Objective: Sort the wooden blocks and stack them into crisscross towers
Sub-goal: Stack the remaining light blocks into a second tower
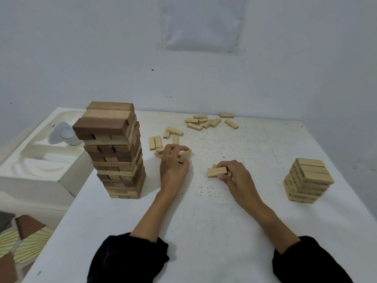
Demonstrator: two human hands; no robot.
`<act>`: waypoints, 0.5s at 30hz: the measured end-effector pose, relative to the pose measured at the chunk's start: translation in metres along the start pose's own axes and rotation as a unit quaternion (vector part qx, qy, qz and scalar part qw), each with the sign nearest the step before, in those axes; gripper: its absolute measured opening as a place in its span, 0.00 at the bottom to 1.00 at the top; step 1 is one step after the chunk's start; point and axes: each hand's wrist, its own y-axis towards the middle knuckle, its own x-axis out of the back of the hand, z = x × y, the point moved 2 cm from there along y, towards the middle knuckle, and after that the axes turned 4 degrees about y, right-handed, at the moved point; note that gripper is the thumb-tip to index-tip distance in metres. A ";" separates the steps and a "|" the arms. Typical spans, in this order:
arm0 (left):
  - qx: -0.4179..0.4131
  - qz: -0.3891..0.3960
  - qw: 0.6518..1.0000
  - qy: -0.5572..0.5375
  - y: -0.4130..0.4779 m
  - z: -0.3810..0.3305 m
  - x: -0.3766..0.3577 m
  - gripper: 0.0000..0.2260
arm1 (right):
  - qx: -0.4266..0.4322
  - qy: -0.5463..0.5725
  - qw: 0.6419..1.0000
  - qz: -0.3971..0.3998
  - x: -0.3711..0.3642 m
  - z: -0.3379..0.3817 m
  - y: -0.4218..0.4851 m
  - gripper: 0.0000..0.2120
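A tall crisscross tower of large light and dark wooden blocks (117, 152) stands at the table's left. A shorter tower of small pale blocks (307, 180) stands at the right. Small pale blocks (206, 121) lie scattered at the back of the table, and a few more (155, 142) lie near my left hand. My left hand (173, 163) pinches one small block (185, 155) between thumb and fingers, just above the table. My right hand (234, 174) grips small blocks (216, 172) lying low over the table's middle; one shows plainly, another peeks out behind it.
The white speckled table (204, 221) meets a white wall at the back. A white moulded foam tray (40, 160) with a pale round-edged object (63, 136) sits beside the table's left edge. Patterned floor shows at the bottom left.
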 end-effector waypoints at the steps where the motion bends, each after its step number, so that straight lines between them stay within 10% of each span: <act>1: -0.005 0.010 1.000 -0.012 -0.003 0.000 -0.002 0.06 | 0.001 0.015 1.000 0.011 0.005 -0.001 -0.005 0.11; 15: -0.065 0.153 0.983 -0.071 -0.027 -0.012 -0.013 0.05 | 0.011 0.004 0.999 0.052 0.033 -0.008 -0.038 0.12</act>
